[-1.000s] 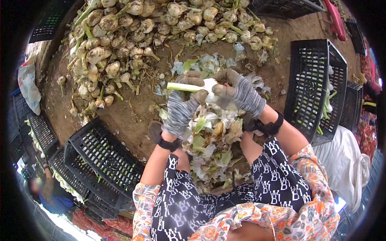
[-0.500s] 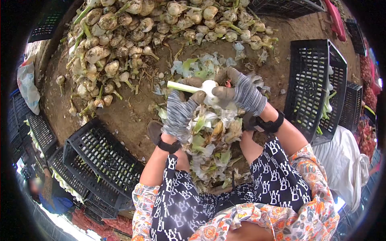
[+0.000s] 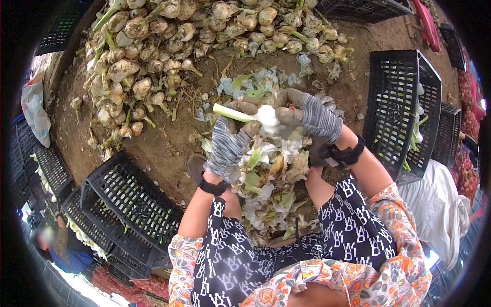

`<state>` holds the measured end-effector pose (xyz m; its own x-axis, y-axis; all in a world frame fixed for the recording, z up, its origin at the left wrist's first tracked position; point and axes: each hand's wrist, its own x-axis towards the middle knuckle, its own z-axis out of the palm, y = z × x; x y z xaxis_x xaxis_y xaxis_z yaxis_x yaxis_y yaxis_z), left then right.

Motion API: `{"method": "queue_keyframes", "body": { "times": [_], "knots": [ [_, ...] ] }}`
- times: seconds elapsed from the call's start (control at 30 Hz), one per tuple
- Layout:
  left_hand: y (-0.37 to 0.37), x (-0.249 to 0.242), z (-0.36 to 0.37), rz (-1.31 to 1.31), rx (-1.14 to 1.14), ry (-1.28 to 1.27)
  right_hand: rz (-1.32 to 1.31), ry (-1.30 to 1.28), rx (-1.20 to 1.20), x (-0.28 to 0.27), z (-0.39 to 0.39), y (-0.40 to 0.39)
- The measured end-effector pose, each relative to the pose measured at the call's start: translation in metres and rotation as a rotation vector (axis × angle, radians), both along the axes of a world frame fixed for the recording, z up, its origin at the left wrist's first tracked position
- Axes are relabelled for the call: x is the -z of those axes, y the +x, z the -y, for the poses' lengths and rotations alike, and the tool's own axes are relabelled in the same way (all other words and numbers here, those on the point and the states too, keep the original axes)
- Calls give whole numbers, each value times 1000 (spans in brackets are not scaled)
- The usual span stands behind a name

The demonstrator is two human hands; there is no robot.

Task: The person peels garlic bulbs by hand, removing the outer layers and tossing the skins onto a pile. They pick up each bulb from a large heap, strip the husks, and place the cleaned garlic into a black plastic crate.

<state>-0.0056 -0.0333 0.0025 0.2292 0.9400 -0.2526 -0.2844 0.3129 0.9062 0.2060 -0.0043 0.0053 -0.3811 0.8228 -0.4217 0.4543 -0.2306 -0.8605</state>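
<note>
Take the garlic bulb [image 3: 267, 117] between your hands as centre: the slotted black plastic crate [image 3: 395, 110] at 3 o'clock holds white bulbs [image 3: 420, 123] with green stems; the angled crate [image 3: 140, 207] at 8 shows green bits within. Your knit-gloved left hand [image 3: 230, 140] pinches the smooth stalk [image 3: 225, 111]; your right hand [image 3: 313, 117] curls its fingers at the round white head, contact unclear.

Bulb contact unconfirmed; pile [image 3: 148, 66] cut off at top.
Left hand [image 3: 228, 140]: some fingers hidden. Right hand [image 3: 312, 116]: whether its fingertips touch the bulb [image 3: 267, 117] cannot be told. Right-side crate [image 3: 389, 97]: contents largely hidden behind its wall. Wristband [image 3: 352, 153]: marking too small to read. Co-worker [image 3: 71, 257], lower left: head blurred.
</note>
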Motion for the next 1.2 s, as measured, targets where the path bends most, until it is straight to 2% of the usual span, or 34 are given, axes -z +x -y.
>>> {"method": "queue_keyframes", "body": {
  "times": [0.1,0.2,0.3,0.33,0.43,0.53,0.63,0.77,0.8,0.9,1.03,1.13,1.2],
  "knots": [
    [-5,3,-2,87,-11,-67,-324,-251,140,-7,2,-1],
    [-2,0,-2,38,-36,-13,-266,-242,231,-17,-1,-10],
    [0,2,-1,-83,-42,100,73,12,89,-28,-2,-18],
    [1,3,-1,-135,-43,158,16,107,125,-30,1,-17],
    [3,-3,2,-16,-81,13,-57,173,157,-18,6,-11],
    [5,-2,5,272,-149,-122,272,178,99,4,9,3],
    [5,-6,4,277,-136,-163,-166,-252,301,-2,10,8],
    [5,3,4,185,-68,-101,-219,-172,138,-13,4,-1],
    [5,0,4,203,-77,-96,13,-96,112,-22,0,-13],
    [7,-5,2,248,-100,-119,-75,-66,58,-17,-2,-6],
    [7,-1,2,222,-110,-161,-457,-443,310,-33,5,-10],
    [6,-1,1,107,-109,-54,-386,-406,333,-34,-1,-10],
    [7,0,2,26,-119,38,-233,-269,272,-31,5,-18]
  ]
}}
